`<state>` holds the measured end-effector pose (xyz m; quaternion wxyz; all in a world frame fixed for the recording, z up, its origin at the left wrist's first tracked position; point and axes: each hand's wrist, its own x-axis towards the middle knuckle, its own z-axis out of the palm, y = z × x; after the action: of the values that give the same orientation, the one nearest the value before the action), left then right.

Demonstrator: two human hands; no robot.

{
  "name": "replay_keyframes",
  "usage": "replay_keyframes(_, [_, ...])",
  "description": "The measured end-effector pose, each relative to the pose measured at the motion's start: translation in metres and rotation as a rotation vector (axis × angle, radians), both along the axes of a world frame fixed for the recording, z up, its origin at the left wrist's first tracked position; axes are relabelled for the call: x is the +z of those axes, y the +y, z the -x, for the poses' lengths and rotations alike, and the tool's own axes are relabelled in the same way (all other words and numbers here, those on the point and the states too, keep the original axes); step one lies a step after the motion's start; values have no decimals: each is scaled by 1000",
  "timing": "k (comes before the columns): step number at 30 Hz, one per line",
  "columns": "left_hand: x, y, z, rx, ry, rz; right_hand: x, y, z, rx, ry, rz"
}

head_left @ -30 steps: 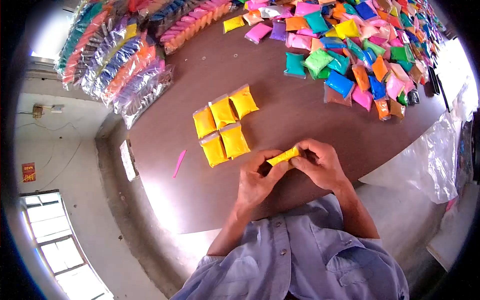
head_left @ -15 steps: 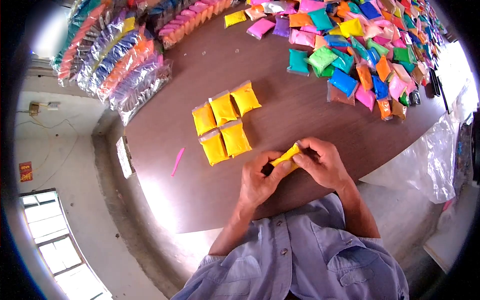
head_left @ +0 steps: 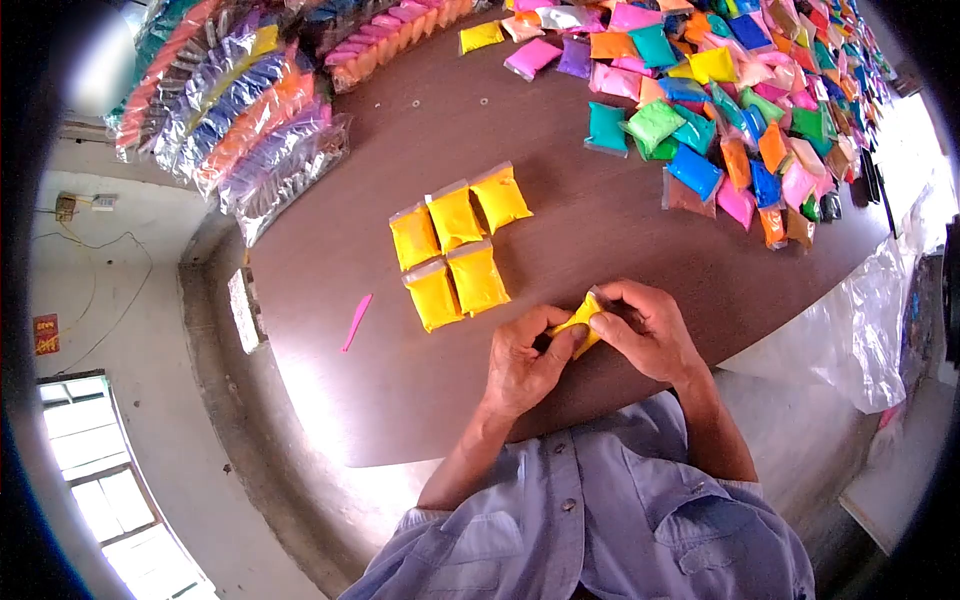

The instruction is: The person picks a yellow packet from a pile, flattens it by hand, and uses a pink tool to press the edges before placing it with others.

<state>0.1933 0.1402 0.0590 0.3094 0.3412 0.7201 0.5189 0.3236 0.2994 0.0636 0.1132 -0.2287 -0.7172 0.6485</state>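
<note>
Between my two hands is a small yellow packet (head_left: pixel 588 322) in clear plastic, held just above the near edge of the table. My left hand (head_left: pixel 526 360) pinches its left end with thumb and fingers. My right hand (head_left: pixel 650 330) grips the upper right end, thumb pressed on its face. Part of the packet is hidden behind my fingers. Left of my hands lie several more yellow packets (head_left: pixel 477 277), set close together in two rows. A pink plastic knife-like tool (head_left: pixel 357 322) rests farther left on the table.
Loose packets of many colours (head_left: pixel 700 130) are heaped at the back right of the brown table (head_left: pixel 400 400). Long clear bags of stacked packets (head_left: pixel 250 130) lie at the back left. A clear plastic sheet (head_left: pixel 860 340) hangs over the right edge.
The yellow packet has been turned in my fingers and shows a wider face now. Both hands stay in nearly the same place; the view has shifted slightly.
</note>
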Motion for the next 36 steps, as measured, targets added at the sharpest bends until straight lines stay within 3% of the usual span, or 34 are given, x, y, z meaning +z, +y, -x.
replay_keyframes(10, [11, 6, 2, -77, -73, 42, -13, -1, -5, -61, 95, -71])
replay_keyframes(13, [-1, 4, 1, -2, -151, 15, -4, -2, -2, -50, 55, 8])
replay_keyframes(18, [-8, 2, 3, -10, 53, -77, -1, -3, 0, -26, 16, 70])
replay_keyframes(22, [7, 6, 3, -34, -6, -8, -6, -2, -2, -65, 58, 32])
replay_keyframes(24, [13, 9, 1, -16, -130, -13, -13, -1, -2, -51, 100, -5])
replay_keyframes(33, [-9, 2, 1, 82, 25, -87, -8, -5, 3, -70, 84, 19])
replay_keyframes(35, [-12, 1, -1, 124, -9, -121, -4, -6, 3, -105, 54, 95])
replay_keyframes(36, [-12, 0, -2, 164, -43, -156, 0, -5, 2, -52, -8, 18])
